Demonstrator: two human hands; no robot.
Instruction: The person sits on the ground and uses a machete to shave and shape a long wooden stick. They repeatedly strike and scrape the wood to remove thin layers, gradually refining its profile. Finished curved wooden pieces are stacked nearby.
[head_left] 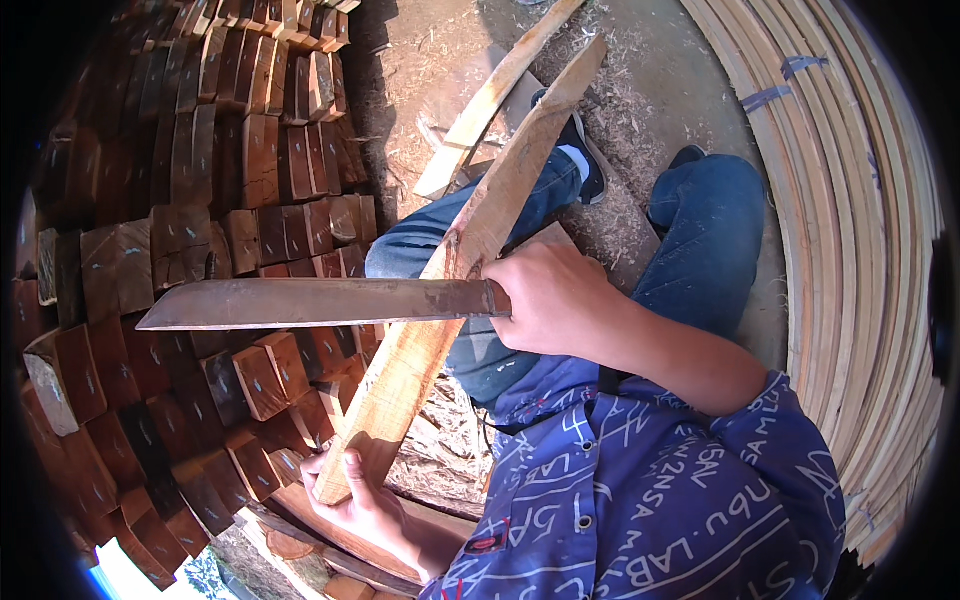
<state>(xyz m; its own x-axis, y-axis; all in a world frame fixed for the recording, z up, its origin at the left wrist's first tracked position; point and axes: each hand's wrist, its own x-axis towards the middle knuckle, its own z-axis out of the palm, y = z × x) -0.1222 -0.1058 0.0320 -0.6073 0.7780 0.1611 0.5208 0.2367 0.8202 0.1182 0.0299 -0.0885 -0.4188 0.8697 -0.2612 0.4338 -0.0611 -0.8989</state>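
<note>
My right hand (555,295) is closed round the handle of a machete (310,303). Its long dark blade points left and crosses over a wooden plank (405,375); whether blade and wood touch I cannot tell. The plank runs slantwise from my lower left up past my thigh, with a dark knot near its middle. At its near end my left hand (362,505) grips the plank, thumb on one side and fingers on the other. The machete's handle is hidden inside my right fist.
Stacked reddish-brown wood blocks (265,375) fill the left side. Bundled long pale strips (800,200) curve along the right. Another board (480,115) lies ahead on ground strewn with wood shavings. Cut logs (290,545) lie at the lower left. My jeans-clad legs (700,240) are bent in front.
</note>
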